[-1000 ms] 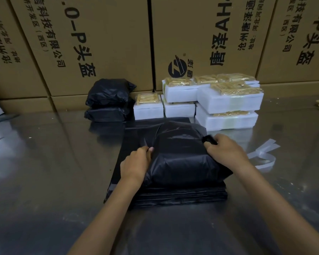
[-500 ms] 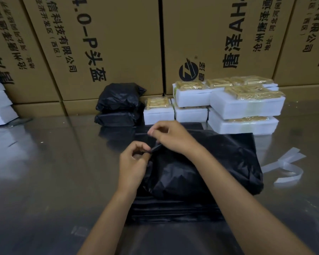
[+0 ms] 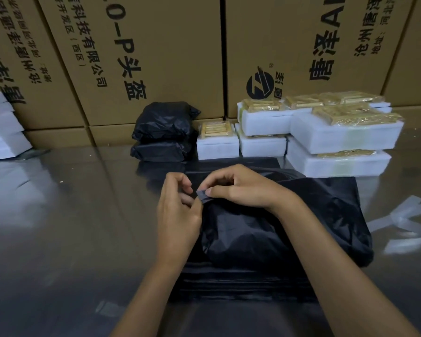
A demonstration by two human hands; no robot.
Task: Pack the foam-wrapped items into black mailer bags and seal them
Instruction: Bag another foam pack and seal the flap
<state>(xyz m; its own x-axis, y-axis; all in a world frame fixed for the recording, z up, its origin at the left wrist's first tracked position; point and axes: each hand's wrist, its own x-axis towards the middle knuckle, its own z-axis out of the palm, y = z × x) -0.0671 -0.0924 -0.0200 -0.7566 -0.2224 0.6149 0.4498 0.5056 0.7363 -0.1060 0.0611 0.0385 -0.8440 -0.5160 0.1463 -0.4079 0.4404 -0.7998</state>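
A filled black mailer bag (image 3: pixel 289 222) lies on a flat stack of black bags (image 3: pixel 241 285) in front of me. My left hand (image 3: pixel 178 215) and my right hand (image 3: pixel 241 188) meet at the bag's upper left corner and both pinch the corner of its flap there. Several white foam-wrapped items (image 3: pixel 343 135) with yellow contents are stacked behind the bag at the right. Two packed black bags (image 3: pixel 163 132) are piled behind it at the left.
Large cardboard boxes (image 3: pixel 156 57) form a wall at the back of the shiny metal table (image 3: pixel 58 227). Peeled clear strips (image 3: pixel 408 227) lie at the right. White foam pieces (image 3: pixel 3 132) are stacked at the far left edge.
My right hand came from the bag's right corner across to its left corner, where both hands now pinch the flap. The bag's right side has spread out flat.
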